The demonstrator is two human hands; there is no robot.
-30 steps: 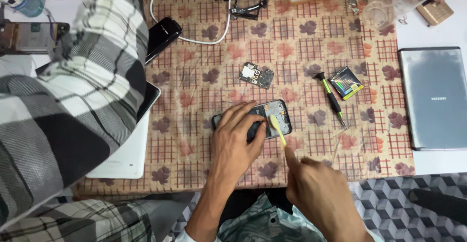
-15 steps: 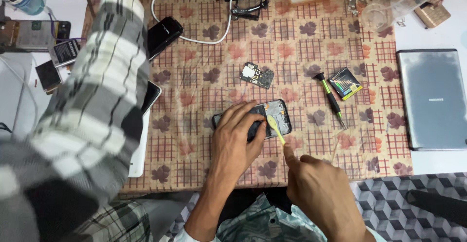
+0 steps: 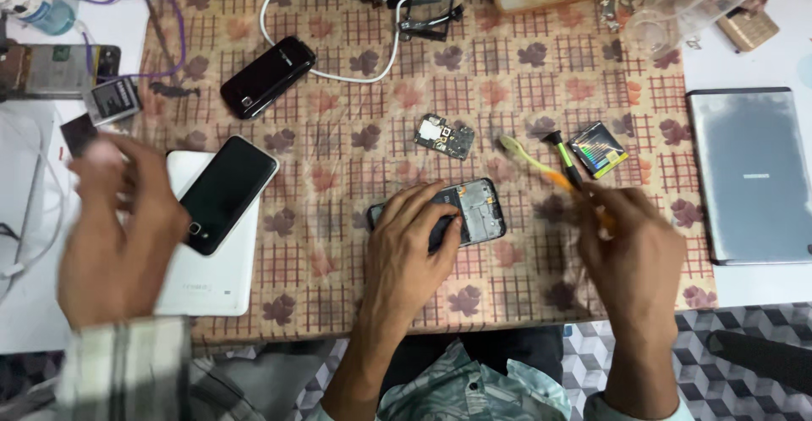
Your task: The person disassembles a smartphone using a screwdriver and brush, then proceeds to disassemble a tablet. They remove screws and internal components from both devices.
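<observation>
Head view: left hand (image 3: 412, 252) covers opened phone (image 3: 474, 210) — right hand (image 3: 630, 248) blurred, gripping yellow tool (image 3: 529, 157).
</observation>
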